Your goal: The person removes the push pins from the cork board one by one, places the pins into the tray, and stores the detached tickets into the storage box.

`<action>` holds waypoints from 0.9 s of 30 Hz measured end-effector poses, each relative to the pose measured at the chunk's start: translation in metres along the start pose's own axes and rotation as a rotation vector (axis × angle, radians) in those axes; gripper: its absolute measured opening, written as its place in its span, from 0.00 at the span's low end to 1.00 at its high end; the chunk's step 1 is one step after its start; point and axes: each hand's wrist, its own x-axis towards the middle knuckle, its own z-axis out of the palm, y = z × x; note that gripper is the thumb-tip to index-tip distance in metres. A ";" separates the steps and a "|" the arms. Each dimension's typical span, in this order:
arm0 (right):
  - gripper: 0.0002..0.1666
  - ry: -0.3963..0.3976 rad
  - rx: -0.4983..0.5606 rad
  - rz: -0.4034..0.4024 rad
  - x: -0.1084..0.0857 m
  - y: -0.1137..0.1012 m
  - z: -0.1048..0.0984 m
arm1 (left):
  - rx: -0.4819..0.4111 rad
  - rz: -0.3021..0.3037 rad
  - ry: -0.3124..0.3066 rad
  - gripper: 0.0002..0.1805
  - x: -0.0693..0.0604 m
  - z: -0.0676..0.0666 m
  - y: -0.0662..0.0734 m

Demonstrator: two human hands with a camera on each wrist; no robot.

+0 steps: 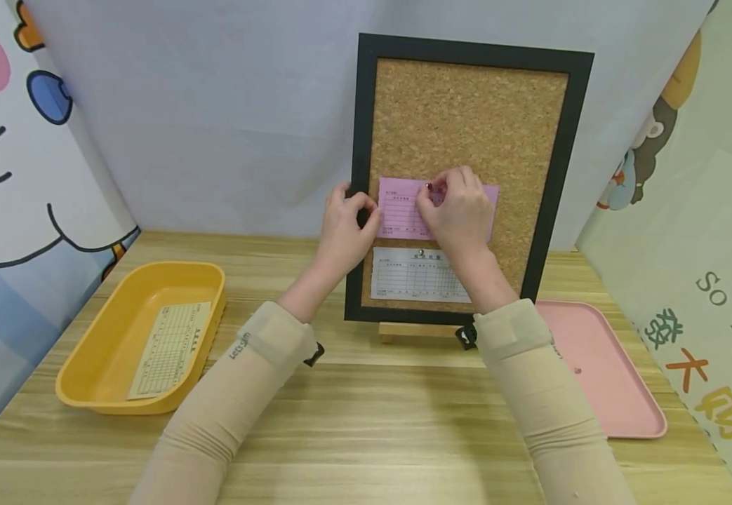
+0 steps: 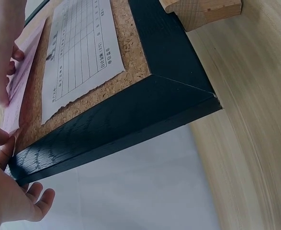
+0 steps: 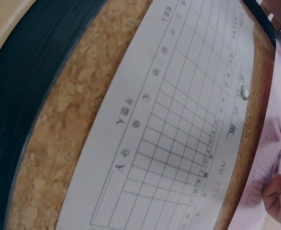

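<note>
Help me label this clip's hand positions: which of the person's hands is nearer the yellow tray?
Left. The left hand is at the left edge of the pink slip, beyond the yellow tray and to its right; the right hand is farther right, over the slip.

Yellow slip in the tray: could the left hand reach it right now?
Probably yes: the yellow slip lies uncovered in the open tray, though the left hand would first have to leave the pink slip.

1. Pink slip [image 1: 398, 214]: partly hidden, toward three o'clock, by the right hand [image 1: 463, 210].
2. White slip [image 1: 397, 275]: three-o'clock end hidden by the right wrist [image 1: 484, 280].
3. Pink tray [image 1: 612, 379]: nine-o'clock side hidden by the right sleeve [image 1: 533, 379].
</note>
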 end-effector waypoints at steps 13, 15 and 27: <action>0.12 -0.016 0.027 0.078 0.002 -0.006 -0.001 | 0.011 0.001 -0.012 0.09 0.000 -0.001 0.000; 0.12 -0.015 0.029 0.074 0.002 -0.005 -0.002 | 0.013 -0.001 -0.014 0.09 0.000 -0.001 0.001; 0.11 0.003 0.048 0.029 0.002 -0.003 -0.001 | 0.021 0.007 -0.006 0.09 0.000 -0.002 0.002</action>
